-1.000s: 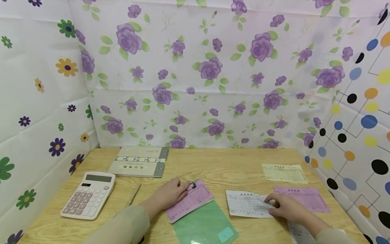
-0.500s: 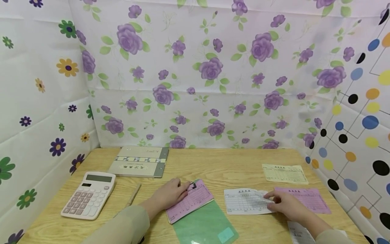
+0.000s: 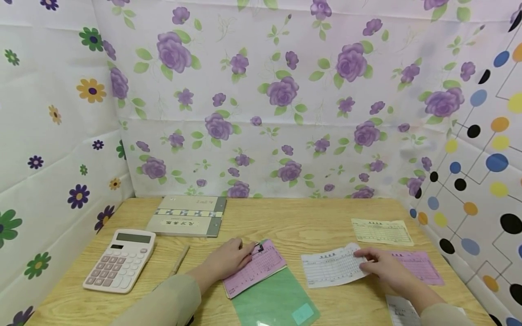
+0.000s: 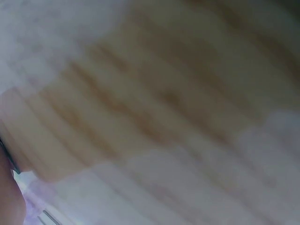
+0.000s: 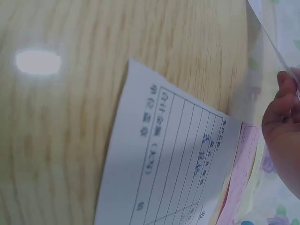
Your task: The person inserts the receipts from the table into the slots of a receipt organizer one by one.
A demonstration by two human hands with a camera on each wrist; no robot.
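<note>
Some pink slips (image 3: 261,268) are supporting the resting left hand (image 3: 228,259); the right hand (image 3: 381,268), edge-pinching a white slip (image 3: 330,267), is perhaps risking creases.

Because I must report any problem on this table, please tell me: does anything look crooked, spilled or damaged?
Nothing looks spilled or torn. Only the white slip in the right hand looks slightly rumpled near its held edge, perhaps just from handling. The pink slips lie slanted.

Left hand (image 3: 228,259): lay on clipped pink slip (image 3: 265,267).
Right hand (image 3: 379,268): pinched white slip (image 3: 331,266).
Calculator (image 3: 120,260): sat near the table's (image 3: 285,222) left edge.
Book (image 3: 185,216): lay by the back edge.
</note>
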